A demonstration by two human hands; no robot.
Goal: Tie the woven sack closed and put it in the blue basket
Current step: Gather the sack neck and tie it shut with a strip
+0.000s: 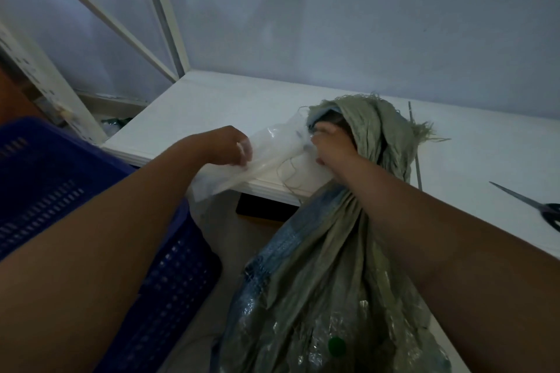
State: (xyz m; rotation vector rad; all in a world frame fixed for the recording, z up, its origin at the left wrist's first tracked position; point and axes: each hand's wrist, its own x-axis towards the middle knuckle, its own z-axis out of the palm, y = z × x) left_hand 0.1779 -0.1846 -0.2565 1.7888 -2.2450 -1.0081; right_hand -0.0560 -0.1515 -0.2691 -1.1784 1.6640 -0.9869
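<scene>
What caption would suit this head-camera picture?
Right hand grips the sack neck; left hand holds clear plastic, beside the blue basket.

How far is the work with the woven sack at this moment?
Done: the woven sack is filled, its neck bunched on the white table. In hand: the right hand grips the neck while the left hand holds a clear plastic piece. Left: no knot is visible, and the sack is outside the blue basket.
</scene>
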